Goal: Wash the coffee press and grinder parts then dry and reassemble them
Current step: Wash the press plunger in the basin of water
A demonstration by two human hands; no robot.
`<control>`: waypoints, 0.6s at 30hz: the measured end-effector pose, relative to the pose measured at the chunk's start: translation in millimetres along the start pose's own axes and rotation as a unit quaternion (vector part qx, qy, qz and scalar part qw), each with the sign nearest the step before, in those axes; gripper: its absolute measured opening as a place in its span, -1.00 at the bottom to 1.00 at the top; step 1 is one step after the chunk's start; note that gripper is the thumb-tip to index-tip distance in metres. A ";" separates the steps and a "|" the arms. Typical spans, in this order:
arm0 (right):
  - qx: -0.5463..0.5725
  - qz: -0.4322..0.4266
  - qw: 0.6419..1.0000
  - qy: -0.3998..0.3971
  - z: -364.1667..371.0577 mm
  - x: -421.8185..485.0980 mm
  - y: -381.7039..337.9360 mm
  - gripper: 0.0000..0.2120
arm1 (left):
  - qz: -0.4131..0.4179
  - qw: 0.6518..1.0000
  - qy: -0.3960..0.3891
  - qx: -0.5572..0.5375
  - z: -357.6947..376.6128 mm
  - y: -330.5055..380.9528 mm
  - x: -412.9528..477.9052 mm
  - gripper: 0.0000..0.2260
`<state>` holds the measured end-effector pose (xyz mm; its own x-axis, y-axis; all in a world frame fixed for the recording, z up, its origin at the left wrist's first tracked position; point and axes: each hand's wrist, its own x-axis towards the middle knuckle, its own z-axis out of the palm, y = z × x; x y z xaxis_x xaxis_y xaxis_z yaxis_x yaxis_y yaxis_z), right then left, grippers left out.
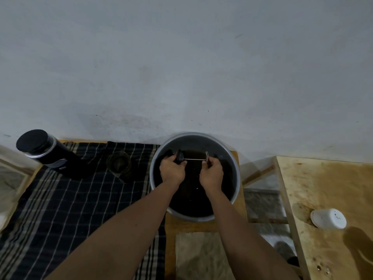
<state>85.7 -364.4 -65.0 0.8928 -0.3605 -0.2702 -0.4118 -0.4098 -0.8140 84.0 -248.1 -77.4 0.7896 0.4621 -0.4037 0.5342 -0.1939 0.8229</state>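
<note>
— Now, plunger held out flat over the basin, you at both ends. Why sideways?
— Likely so drips fall back into the dark water and you can work the filter end. Your left hand wraps the black lid, fingers curled round it. Your right hand pinches the mesh disc at the other end. Thin rod bare between them.
— Where does it sit relative to your hands?
— Just beyond your knuckles, toward the far wall of the basin. At the waterline or just above; can't tell which.
— Rest of your kit?
— Glass beaker stands on the striped cloth, just left of the basin, probably parked there within your easy reach. Black canister at the cloth's far corner, well apart. White cup on the plywood table to your right, neither hand near it.
— Stage?
— Washing, by my reading. Drying and reassembly not yet begun. Whether the beaker is clean, too dim to tell.
</note>
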 end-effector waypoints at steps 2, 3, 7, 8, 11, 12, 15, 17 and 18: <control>0.003 -0.004 1.000 0.005 -2.8 -0.2 -1.7 -0.75 | 0.008 1.000 0.006 0.010 -1.5 3.0 -3.0 -0.58; 0.006 -0.001 1.000 0.001 -4.9 -0.3 -2.8 -0.74 | 0.016 1.000 0.012 0.013 -1.1 3.4 -2.1 -0.57; 0.010 -0.001 1.000 -0.001 -11.4 -2.8 -5.4 -0.74 | 0.048 0.998 0.017 0.030 -1.9 9.1 -3.6 -0.55; 0.007 -0.008 1.000 0.000 -12.4 -3.4 -6.5 -0.73 | 0.056 0.998 0.021 0.033 -2.6 9.2 -2.6 -0.55; 0.018 -0.028 0.999 -0.002 -17.4 -5.3 -11.3 -0.74 | 0.069 0.996 0.030 0.039 -8.4 11.7 -3.9 -0.59; 0.017 -0.041 0.999 0.005 -19.5 -6.6 -13.8 -0.74 | 0.079 0.996 0.026 0.042 -11.8 13.0 -5.7 -0.60; 0.043 -0.070 0.997 -0.002 -19.0 -14.3 -25.4 -0.76 | 0.126 0.991 0.039 0.018 -31.0 16.6 -10.7 -0.62; 0.064 -0.082 0.994 -0.016 -14.0 -24.3 -35.1 -0.85 | 0.153 0.985 0.084 0.001 -51.7 17.1 -16.4 -0.68; 0.072 -0.090 0.993 -0.027 -10.4 -31.6 -39.7 -0.89 | 0.160 0.981 0.105 -0.014 -64.0 15.3 -19.8 -0.71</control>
<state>71.9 -345.4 -18.8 0.9597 -0.2450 -0.1376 -0.2176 -0.3381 -0.9156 57.3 -204.8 -31.2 0.8342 0.5505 -0.0331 0.2582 -0.3367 0.9055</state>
